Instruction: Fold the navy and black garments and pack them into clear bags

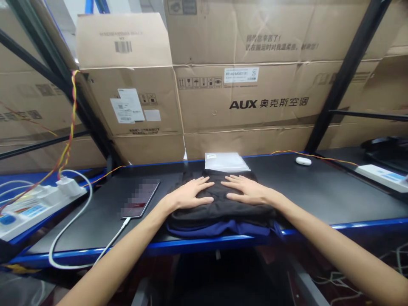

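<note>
A folded black cloth item (pixel 219 212) lies at the front middle of the black table, with dark blue fabric (pixel 219 230) showing beneath it along the front edge. My left hand (pixel 192 193) rests flat on its left part, fingers spread. On the right part my right hand (pixel 247 190) lies flat too, fingers apart and pointing inward. Neither hand grips anything. Just behind the cloth is a clear plastic packet (pixel 225 162) with a small white label.
A phone (pixel 142 199) with a white cable lies left on the table (pixel 306 191). Power strips (pixel 35 210) sit at both sides. A white earbud case (pixel 303 161) is at the back right. Cardboard (pixel 204 106) and black shelf posts stand behind.
</note>
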Motion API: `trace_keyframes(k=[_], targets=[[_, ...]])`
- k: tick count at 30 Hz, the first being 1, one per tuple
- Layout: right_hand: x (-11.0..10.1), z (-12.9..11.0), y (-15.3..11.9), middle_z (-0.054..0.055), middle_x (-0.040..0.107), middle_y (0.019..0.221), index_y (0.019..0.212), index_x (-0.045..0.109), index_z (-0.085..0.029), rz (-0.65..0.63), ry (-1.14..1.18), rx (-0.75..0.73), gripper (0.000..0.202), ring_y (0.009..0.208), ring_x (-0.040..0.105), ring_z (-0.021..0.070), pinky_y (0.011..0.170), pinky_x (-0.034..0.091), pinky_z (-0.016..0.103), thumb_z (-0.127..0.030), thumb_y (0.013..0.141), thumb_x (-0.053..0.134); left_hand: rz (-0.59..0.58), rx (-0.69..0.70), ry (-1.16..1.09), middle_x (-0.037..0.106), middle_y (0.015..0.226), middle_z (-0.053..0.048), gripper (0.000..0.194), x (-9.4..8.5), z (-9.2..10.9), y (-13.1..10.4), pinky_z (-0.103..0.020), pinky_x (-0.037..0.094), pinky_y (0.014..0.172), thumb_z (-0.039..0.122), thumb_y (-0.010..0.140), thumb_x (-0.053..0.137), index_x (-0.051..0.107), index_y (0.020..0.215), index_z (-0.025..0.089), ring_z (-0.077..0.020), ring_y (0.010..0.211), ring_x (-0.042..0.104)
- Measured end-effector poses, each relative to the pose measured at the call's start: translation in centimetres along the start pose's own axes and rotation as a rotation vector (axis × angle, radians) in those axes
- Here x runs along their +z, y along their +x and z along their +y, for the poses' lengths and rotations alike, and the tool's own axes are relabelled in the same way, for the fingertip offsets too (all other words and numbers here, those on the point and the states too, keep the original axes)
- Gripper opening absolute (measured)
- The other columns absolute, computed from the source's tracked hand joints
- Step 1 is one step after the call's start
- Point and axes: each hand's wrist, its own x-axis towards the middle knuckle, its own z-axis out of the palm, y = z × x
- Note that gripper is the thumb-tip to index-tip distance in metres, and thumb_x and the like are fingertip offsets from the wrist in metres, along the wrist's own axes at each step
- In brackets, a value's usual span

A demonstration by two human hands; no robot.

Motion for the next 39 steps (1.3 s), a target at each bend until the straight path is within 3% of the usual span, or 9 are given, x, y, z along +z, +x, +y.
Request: trace_keyframes(k=[39], targets=[[0.12, 0.29, 0.00, 0.003, 0.026, 0.161, 0.151, 0.038, -0.031, 0.019, 0.034, -0.010, 0.074, 0.149, 0.018, 0.0292, 0.123, 0.013, 0.050, -0.073, 0.090, 0.040, 0.025, 0.008, -0.037, 0.022, 0.162, -0.005, 0.074, 0.17, -0.17, 0.10, -0.044, 0.019, 0.123, 0.072, 0.089, 0.045, 0.039, 0.150, 0.030, -0.0279, 0.149, 0.022]])
